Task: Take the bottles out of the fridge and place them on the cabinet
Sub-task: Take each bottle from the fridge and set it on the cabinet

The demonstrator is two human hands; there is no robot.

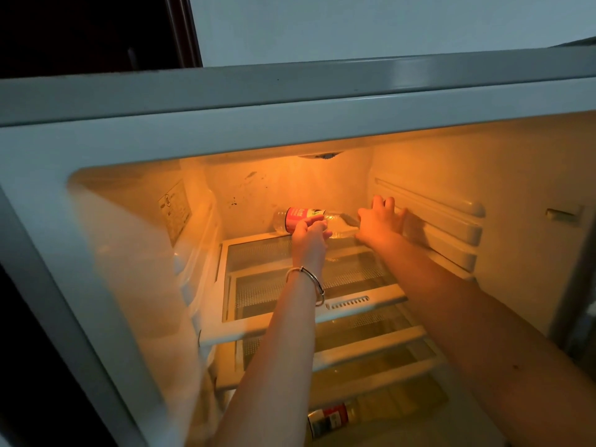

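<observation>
Reaching deep into the lit fridge (96, 150), both bare arms extend toward a clear bottle (301, 218) that lies on its side at the back of the top shelf (258, 250). The left hand (311, 232), with a thin bracelet (306, 279) on its wrist, is curled around the bottle at its red label, fingers closed on the near side; the grip looks formed, though whether the bottle has left the shelf cannot be told. The right hand (380, 221) sits just beside the bottle's cap end, fingers spread wide and holding nothing, with the ribbed side wall (451, 227) of the fridge close beyond it. Below and nearer than both hands, under the lower shelves, a second bottle (332, 417) with a red and dark label lies on the fridge floor. The step in hand is judged to be the pick-up of the first bottle. The next move calls for lifting it clear of the shelf, drawing it back out between the shelf and the fridge roof, and carrying it to the cabinet, which is not in view.
</observation>
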